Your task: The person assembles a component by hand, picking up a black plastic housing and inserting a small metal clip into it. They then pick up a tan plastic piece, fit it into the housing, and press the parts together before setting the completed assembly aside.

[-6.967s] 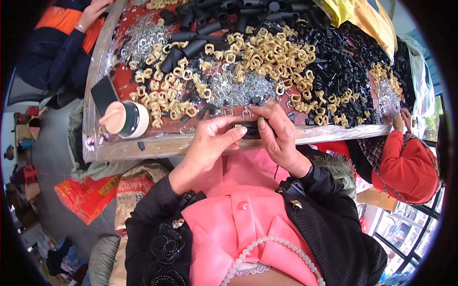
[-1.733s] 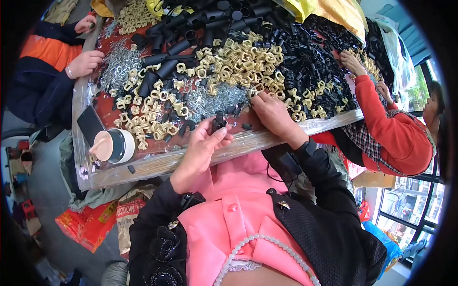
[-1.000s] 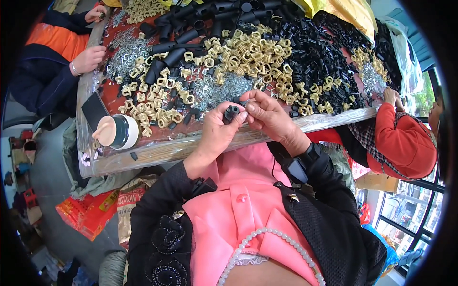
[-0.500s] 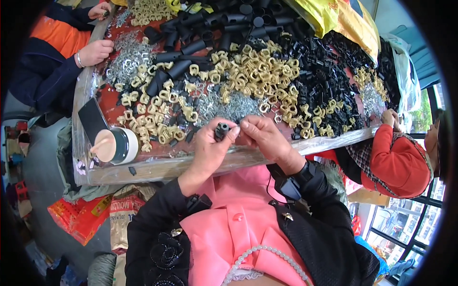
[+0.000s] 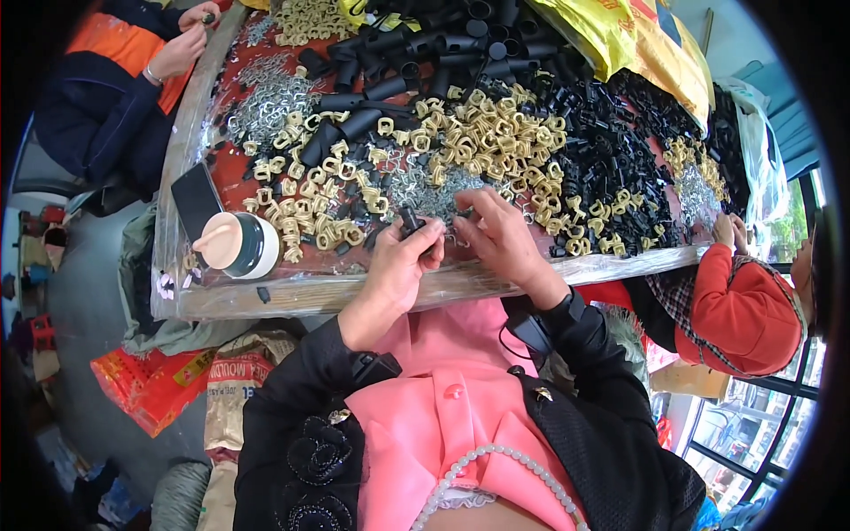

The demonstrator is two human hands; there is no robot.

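Observation:
My left hand [image 5: 400, 265] is closed round a small black cylindrical plastic part [image 5: 410, 219], whose upper end sticks out past the thumb and index finger. To its right, my right hand [image 5: 506, 237] reaches over the near side of a heap of small silvery metal pieces [image 5: 425, 188]. Its thumb and index finger are bent but apart, and I see no part clearly held between them. Beige ring-shaped clips [image 5: 487, 133] are heaped just beyond that hand. More of these clips, with small black bits among them, lie to the left of my left hand.
Black tubes [image 5: 390, 87] and a mound of black plastic parts [image 5: 611, 150] cover the far and right table. A lidded cup [image 5: 232, 246] stands beside a dark phone [image 5: 197, 199] at the left. Co-workers' hands [image 5: 180, 49] [image 5: 728, 232] are at both sides. The wooden table edge [image 5: 310, 294] runs before me.
My right hand has come away from the black part and opened over the metal pieces. My left hand keeps the part. The left co-worker's hands have come together, and the view has shifted slightly.

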